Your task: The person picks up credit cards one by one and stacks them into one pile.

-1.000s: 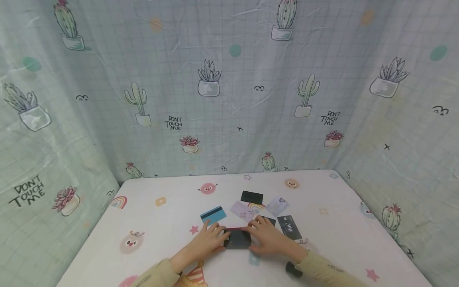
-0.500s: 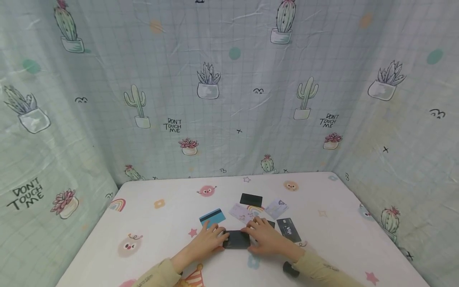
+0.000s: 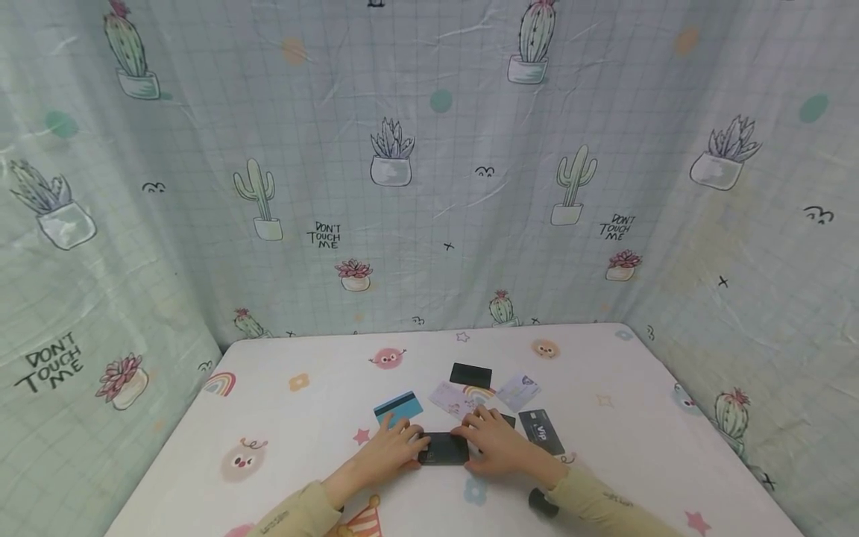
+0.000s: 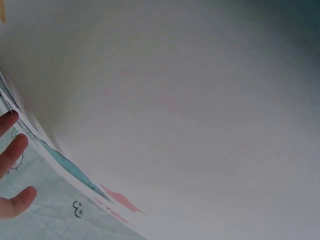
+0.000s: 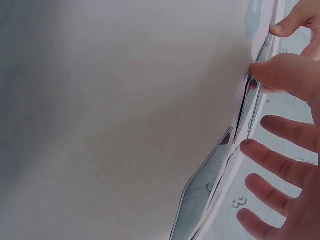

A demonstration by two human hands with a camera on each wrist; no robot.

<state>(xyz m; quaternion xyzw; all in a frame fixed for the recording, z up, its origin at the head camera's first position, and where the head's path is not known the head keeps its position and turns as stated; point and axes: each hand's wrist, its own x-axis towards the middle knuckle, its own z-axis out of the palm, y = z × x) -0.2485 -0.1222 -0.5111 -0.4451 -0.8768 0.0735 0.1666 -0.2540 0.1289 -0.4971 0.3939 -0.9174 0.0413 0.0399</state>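
In the head view, a flat black wallet (image 3: 444,449) lies on the table between both hands. My left hand (image 3: 388,451) holds its left end, the thumb at the near corner and fingertips on top. At the right end, my right hand (image 3: 499,446) grips it with the thumb on the near side and fingers at the far edge. The right wrist view shows the right thumb (image 5: 280,72) at the wallet's edge and the other fingers spread. Only some left fingers (image 4: 15,150) enter the left wrist view. A blue card (image 3: 399,407) with a dark stripe lies by the left fingertips.
Beyond the hands are a black card (image 3: 471,375), a pale pink card (image 3: 451,399) and a pale lilac card (image 3: 518,392). A dark VIP card (image 3: 542,431) lies to the right. Another dark card is partly hidden behind the right hand. A small black object (image 3: 543,503) sits beside the right sleeve.
A thin red line along the wallet's far edge, visible one second ago, no longer shows; the wallet looks flatter. Both hands stay in nearly the same place. The head view has tilted slightly.
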